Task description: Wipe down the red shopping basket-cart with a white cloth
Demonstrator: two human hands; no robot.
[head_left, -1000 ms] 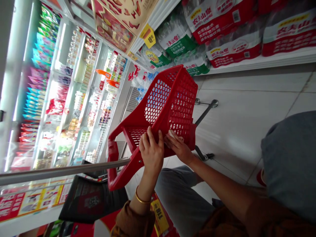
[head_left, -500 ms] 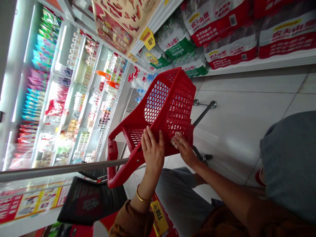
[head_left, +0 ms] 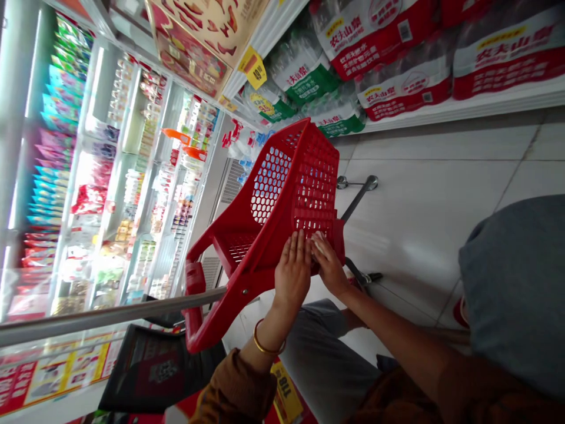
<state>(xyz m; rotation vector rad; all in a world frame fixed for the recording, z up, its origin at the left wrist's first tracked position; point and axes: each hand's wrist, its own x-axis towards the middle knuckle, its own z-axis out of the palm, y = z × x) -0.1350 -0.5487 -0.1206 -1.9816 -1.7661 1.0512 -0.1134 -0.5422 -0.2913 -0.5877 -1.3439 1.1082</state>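
Observation:
A red plastic shopping cart point(head_left: 265, 241) with a perforated basket stands before me, tilted in this view. My left hand point(head_left: 292, 274), a gold bracelet on its wrist, lies on the cart's side with its fingers stretched out together. Close beside it, my right hand point(head_left: 329, 268) presses against the lower part of the same side, its fingers bent together. Something pale shows at the right fingertips; what it is cannot be made out. The cart's grey metal bar point(head_left: 132, 309) runs off to the left.
Packs of bottled water point(head_left: 384, 35) fill the shelf at the top right. A lit refrigerated case point(head_left: 128, 176) holds packaged goods on the left. A black basket or crate point(head_left: 154, 371) lies below the bar. A grey-clothed shape point(head_left: 516, 294) is at the right, over the tiled floor point(head_left: 419, 206).
My left hand has slid right and down along the cart's side, now nearly touching my right hand. The right hand stays at about the same spot. The view has shifted slightly.

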